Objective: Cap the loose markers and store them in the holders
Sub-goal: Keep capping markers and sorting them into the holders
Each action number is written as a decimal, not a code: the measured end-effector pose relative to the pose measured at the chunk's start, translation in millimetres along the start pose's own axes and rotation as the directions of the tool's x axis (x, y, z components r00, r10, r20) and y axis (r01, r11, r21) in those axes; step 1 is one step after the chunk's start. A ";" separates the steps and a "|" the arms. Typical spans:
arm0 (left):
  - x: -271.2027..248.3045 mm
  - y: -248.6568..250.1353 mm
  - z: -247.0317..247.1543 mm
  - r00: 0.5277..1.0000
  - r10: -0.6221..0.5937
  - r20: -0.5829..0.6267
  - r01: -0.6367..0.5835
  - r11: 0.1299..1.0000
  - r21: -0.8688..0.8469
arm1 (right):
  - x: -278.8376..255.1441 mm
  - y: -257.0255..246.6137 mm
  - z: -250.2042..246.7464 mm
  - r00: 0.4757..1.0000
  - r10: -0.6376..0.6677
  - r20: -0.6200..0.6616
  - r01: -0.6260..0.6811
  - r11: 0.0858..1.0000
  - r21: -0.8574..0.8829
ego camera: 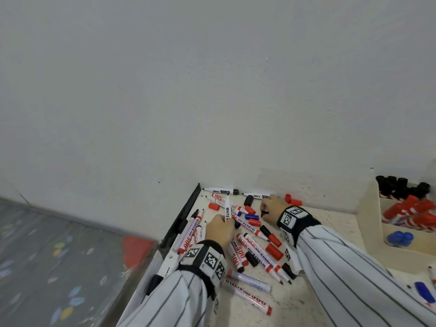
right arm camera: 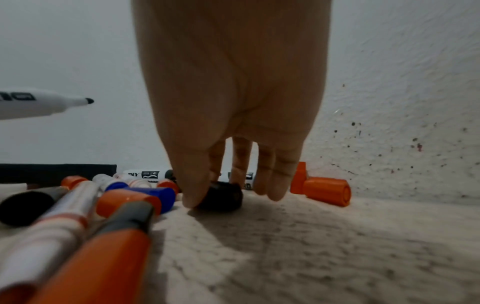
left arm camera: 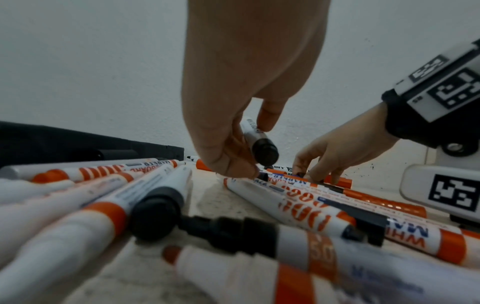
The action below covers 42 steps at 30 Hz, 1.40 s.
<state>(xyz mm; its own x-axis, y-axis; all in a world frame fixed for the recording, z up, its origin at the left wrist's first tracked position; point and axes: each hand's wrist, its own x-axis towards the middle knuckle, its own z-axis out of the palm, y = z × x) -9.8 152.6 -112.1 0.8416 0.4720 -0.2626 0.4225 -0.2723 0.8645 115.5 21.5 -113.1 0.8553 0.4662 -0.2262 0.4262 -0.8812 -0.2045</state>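
My left hand [ego camera: 225,221] grips a white marker with black print [ego camera: 227,207] and holds it tilted above the pile; its bare black tip [right arm camera: 89,100] points toward the wall. The marker's black rear end [left arm camera: 265,153] shows in the left wrist view under my left hand [left arm camera: 246,148]. My right hand [ego camera: 264,212] reaches down by the wall and pinches a loose black cap [right arm camera: 223,197] that lies on the table, thumb [right arm camera: 191,193] on its left side. Several uncapped red and black markers [ego camera: 256,243] lie scattered. A cream holder [ego camera: 370,223] stands at the right.
Loose red caps [ego camera: 292,201], a blue cap [ego camera: 251,217] and another black cap [ego camera: 248,200] lie near the wall. The holder's compartments hold black, red and blue capped markers. A black rail [ego camera: 186,213] runs along the table's left edge. A blue marker [ego camera: 424,292] lies front right.
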 end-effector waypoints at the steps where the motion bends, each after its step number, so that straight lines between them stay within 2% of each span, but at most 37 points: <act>1: -1.3 0.1 1.7 1.000 0.008 -0.004 -0.008 1.000 0.007 | -1.8 2.9 -1.0 1.000 0.010 0.013 -0.009 1.000 -0.012; 3: -5.6 1.5 4.4 1.000 0.027 -0.011 -0.027 0.999 0.019 | -8.4 8.5 -4.1 0.999 0.033 0.018 -0.033 0.999 0.014; 6: -13.3 4.3 9.6 0.998 0.062 0.007 -0.062 0.998 0.012 | -20.9 15.5 -12.1 0.997 0.066 -0.038 -0.059 0.986 0.157; 11: -30.8 6.9 20.3 0.991 0.120 0.056 -0.123 0.991 0.048 | -47.5 23.5 -35.5 0.957 -0.013 -0.289 0.124 0.921 0.369; 14: -46.9 10.0 26.7 0.976 0.191 0.103 -0.196 0.980 0.042 | -71.3 22.8 -44.6 0.930 -0.064 -0.361 0.217 0.891 0.400; 17: -63.2 16.6 32.9 0.953 0.269 0.137 -0.276 0.960 0.039 | -96.9 25.9 -47.1 0.928 -0.121 -0.352 0.272 0.867 0.418; 21: -79.8 22.7 42.1 0.948 0.244 0.203 -0.243 0.969 -0.031 | -124.6 35.2 -42.2 0.951 -0.122 -0.284 0.254 0.834 0.491; 24: -90.1 24.2 50.1 0.935 0.305 0.183 -0.311 0.950 0.003 | -142.6 42.5 -35.9 0.948 -0.076 -0.311 0.238 0.815 0.528; 27: -97.5 24.9 53.8 0.909 0.386 0.158 -0.400 0.914 0.069 | -158.6 50.4 -32.0 0.953 -0.083 -0.292 0.245 0.778 0.578; 32: -112.5 24.2 58.0 0.867 0.375 0.330 -0.404 0.914 0.023 | -183.1 66.1 -31.0 0.949 -0.101 -0.298 0.256 0.798 0.545; 37: -122.0 24.9 63.3 0.855 0.404 0.324 -0.425 0.905 -0.006 | -198.6 70.7 -25.8 0.932 -0.044 -0.360 0.288 0.693 0.661; 39: -126.4 24.7 64.0 0.842 0.422 0.335 -0.443 0.896 -0.016 | -204.9 71.9 -24.0 0.934 0.007 -0.358 0.263 0.665 0.699; 40: -128.4 25.0 64.8 0.832 0.432 0.348 -0.455 0.890 -0.018 | -208.2 71.4 -24.1 0.939 0.025 -0.342 0.240 0.664 0.708; 42: -131.5 26.4 66.3 0.816 0.450 0.363 -0.480 0.877 -0.007 | -211.8 70.6 -21.6 0.945 0.055 -0.322 0.186 0.722 0.667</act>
<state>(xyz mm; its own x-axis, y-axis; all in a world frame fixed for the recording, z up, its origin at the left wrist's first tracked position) -86.9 27.8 -83.2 0.9990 -0.0416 0.0187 -0.0357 -0.4598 0.8873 -29.2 -141.1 -59.1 0.9265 0.3672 0.0819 0.2699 -0.4970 -0.8248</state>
